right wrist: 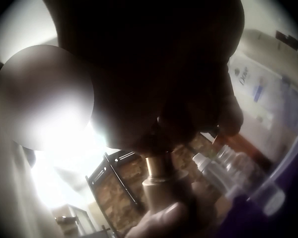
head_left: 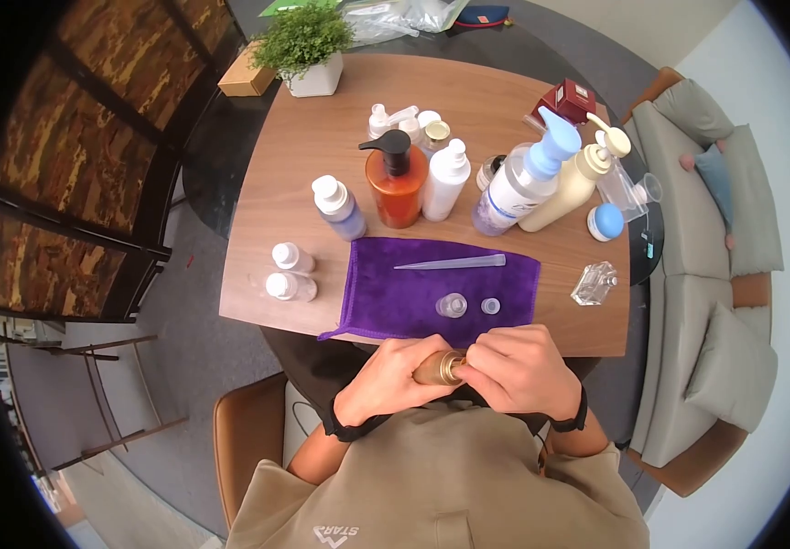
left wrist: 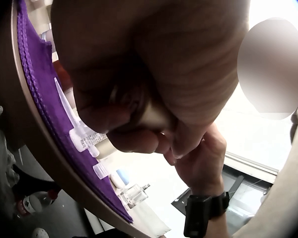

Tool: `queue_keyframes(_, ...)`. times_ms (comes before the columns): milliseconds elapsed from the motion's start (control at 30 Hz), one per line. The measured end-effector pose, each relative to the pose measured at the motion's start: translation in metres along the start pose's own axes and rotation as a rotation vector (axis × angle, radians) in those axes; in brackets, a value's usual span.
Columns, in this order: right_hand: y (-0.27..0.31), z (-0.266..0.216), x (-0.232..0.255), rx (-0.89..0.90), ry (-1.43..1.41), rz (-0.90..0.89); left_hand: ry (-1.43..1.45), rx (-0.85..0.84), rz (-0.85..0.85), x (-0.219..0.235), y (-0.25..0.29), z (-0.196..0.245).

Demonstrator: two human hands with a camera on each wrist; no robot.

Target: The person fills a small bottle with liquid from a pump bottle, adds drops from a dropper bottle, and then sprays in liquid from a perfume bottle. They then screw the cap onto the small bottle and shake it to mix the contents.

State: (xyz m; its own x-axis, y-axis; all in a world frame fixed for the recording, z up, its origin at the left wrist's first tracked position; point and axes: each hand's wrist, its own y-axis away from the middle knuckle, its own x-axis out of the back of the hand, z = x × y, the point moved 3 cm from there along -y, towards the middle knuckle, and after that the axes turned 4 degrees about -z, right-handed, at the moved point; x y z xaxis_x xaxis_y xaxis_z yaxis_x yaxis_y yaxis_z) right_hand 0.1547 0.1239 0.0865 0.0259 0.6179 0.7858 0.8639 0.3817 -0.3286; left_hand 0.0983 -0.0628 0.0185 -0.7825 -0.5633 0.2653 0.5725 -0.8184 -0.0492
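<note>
The left hand grips a small tan bottle with a gold neck, held over the lap at the table's front edge. The right hand has its fingers pinched at the top of that neck; what lies between those fingertips is hidden. In the right wrist view the gold neck rises from the bottle into the right fingers. Beyond the hands, a purple cloth carries a clear pointed dropper tube, a small clear bottle and a small clear cap.
Two small white-capped bottles stand left of the cloth. Behind it are an amber pump bottle, a white bottle and a blue-topped pump bottle. A glass perfume bottle lies to the right, near a blue-lidded jar.
</note>
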Motion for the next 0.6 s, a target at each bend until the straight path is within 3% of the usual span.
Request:
queue_keyframes(200,0.001,-0.001,0.012,-0.019,-0.051,-0.027,0.012,-0.022,-0.006,-0.005,-0.004,0.003)
queue_keyframes(333,0.009,0.004,0.056,-0.076,0.012,0.042,-0.053,-0.132,0.028,0.003,-0.005,-0.001)
queue_keyframes(400,0.013,0.004,0.082,-0.161,0.082,0.165,0.067,0.045,0.014,0.012,0.003,-0.014)
queue_keyframes(533,0.015,0.025,0.102,-0.314,0.284,0.243,0.057,0.116,0.237,0.024,0.009,-0.035)
queue_keyframes(600,0.017,0.046,0.101,-0.471,0.382,0.291,0.065,0.163,0.231,0.025,0.004,-0.035)
